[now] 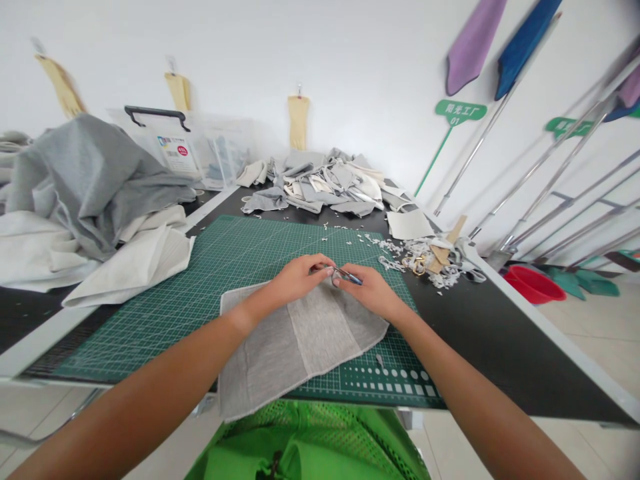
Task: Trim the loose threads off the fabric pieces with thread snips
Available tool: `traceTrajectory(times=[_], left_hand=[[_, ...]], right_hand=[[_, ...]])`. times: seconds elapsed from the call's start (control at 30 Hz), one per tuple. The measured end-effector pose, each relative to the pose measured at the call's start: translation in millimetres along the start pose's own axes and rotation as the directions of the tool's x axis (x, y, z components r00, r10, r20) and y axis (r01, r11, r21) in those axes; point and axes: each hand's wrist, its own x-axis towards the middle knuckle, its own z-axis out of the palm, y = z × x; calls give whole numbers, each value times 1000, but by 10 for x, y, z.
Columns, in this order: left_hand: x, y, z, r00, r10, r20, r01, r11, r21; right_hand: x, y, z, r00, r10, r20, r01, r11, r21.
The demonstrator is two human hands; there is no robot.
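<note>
Here, scissors (pixel 347 275) point rightward.

Bright, even light leaves faint shadow under the right hand (pixel 373 291); fisheye distortion bends the frame's edges.

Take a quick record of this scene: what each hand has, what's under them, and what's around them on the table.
Left hand: fingertips on the small scissors, at a metal finger loop
Right hand: fingertips on the same scissors, beside their blue part
Under the hands: grey fabric panel on a green cutting mat
Beyond the mat: heap of grey and cream fabric strips
Right of the mat: fabric snippets on the black table
Left of the mat: grey and white cloth
</note>
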Motion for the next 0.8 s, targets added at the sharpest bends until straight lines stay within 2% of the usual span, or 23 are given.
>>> traceTrajectory(times=[0.13,0.3,0.4,0.6,0.8], left_hand=[[25,-16,-24,1000,4,28,-3,1000,-28],[32,-34,-37,998,34,-56,-33,999,10],[33,-52,-17,997,29,-69,-30,999,-16],[34,-61,6,998,28,-49,-33,995,-91],[29,-40,-4,999,21,-29,-26,988,-155]], right_hand=[[-2,-3,-5,1000,-2,-24,2,1000,-18],[12,22,-17,996,40,-80,-44,998,-50],[11,26,-14,995,43,-90,-47,998,-43],[8,10,-5,987,48,-154,-45,999,21],[-22,-93,-36,986,81,-144,-64,991,117]])
